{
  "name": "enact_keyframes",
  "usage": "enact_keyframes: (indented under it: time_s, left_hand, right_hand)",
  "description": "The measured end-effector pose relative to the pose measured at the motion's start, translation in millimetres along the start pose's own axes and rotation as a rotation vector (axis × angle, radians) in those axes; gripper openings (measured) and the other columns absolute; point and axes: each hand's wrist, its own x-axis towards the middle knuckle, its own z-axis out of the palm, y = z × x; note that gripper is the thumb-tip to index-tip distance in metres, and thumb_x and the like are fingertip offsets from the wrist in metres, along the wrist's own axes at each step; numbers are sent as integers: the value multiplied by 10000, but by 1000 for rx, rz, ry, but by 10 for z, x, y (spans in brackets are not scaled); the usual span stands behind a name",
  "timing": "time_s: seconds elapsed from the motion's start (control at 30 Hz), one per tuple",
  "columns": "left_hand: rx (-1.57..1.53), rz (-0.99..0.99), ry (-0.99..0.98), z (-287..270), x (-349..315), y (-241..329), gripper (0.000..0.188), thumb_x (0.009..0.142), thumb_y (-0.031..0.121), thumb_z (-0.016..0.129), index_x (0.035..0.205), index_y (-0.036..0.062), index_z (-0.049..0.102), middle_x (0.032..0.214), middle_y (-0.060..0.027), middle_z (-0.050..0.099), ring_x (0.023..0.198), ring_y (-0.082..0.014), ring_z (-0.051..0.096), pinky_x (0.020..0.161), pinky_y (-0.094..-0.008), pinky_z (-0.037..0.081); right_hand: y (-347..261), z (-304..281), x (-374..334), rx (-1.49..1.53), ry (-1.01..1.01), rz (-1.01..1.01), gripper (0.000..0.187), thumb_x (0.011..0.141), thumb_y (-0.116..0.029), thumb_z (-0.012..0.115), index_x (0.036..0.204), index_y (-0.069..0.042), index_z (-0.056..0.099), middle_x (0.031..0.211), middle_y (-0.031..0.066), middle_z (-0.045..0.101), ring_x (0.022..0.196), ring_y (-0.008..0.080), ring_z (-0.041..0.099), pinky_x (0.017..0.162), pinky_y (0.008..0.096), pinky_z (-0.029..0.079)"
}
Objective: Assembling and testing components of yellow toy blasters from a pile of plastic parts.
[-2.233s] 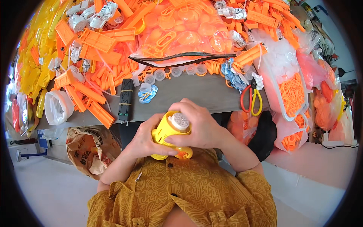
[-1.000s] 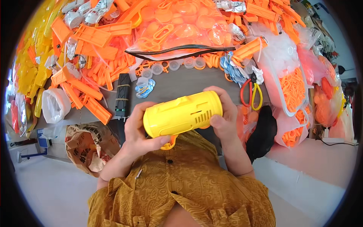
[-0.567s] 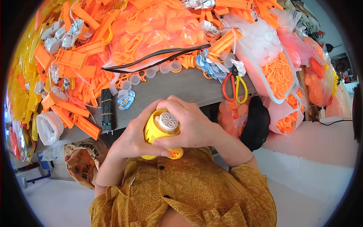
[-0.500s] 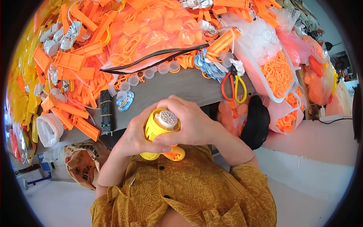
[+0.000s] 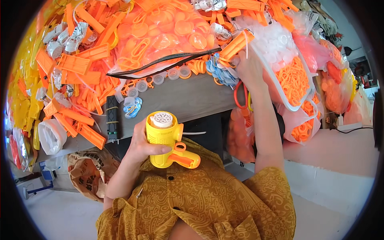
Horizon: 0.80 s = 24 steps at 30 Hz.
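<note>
My left hand (image 5: 139, 145) is wrapped round a yellow toy bubble gun (image 5: 159, 138) in front of my chest, its thumb across the body. A white nozzle with several holes (image 5: 162, 119) faces up at the gun's top end. Its orange-trimmed handle (image 5: 185, 160) points right, and a thin white tube sticks out behind it. My right hand (image 5: 251, 71) is stretched out to the back right of the table, between blue-and-white stickers (image 5: 223, 71) and a bin of parts. Just above its fingers lies an orange flat part (image 5: 237, 45); the fingertips are not clear.
Red-and-yellow-handled scissors (image 5: 241, 96) hang at the table edge beneath my right forearm. A plastic bin (image 5: 276, 86) of small orange rings stands right. A large clear bag of orange parts (image 5: 160, 36) covers the back. Orange parts pile left, beside a black strip-like holder (image 5: 111, 120).
My right hand has let go of the bubble gun and moved to the back right of the table. The left hand alone holds the gun, now more upright and a little to the left.
</note>
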Motion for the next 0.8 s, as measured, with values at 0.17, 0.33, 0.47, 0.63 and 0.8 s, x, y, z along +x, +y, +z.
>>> enact_keyframes:
  time_s: [0.17,0.33,0.47,0.63,0.8]
  left_hand:
    - [-31,6,-18,-13,7,2,607,486,175,702,1014,-44,498,870,-93,592,773,-152,563,724,-282,452]
    - [-25,7,-18,-16,9,-8,596,494,170,695,1013,-41,495,874,-96,591,774,-154,563,723,-283,452]
    - [-38,10,-4,11,22,1,594,502,177,700,1015,-38,495,890,-97,587,783,-156,562,730,-284,450]
    - [-47,2,2,-5,16,-10,598,509,188,710,1020,-35,494,897,-97,587,791,-157,563,737,-287,448]
    - [-45,-4,1,11,21,-6,594,515,181,712,1026,-31,495,901,-98,588,801,-161,565,750,-290,446]
  right_hand:
    - [80,45,132,83,-282,62,199,731,-126,547,868,10,593,880,198,567,806,338,556,693,397,437]
    - [40,-43,238,280,-270,-1,216,728,-136,562,898,-8,598,889,194,569,826,337,553,698,381,438]
    - [135,65,260,136,-344,48,224,717,-125,574,907,-6,586,882,198,563,833,329,552,696,373,437]
    - [194,106,237,123,-322,5,142,703,-52,547,788,52,594,866,238,556,789,363,550,694,419,429]
    - [125,64,309,185,-372,112,167,723,-72,507,789,54,594,885,241,560,798,353,554,702,413,431]
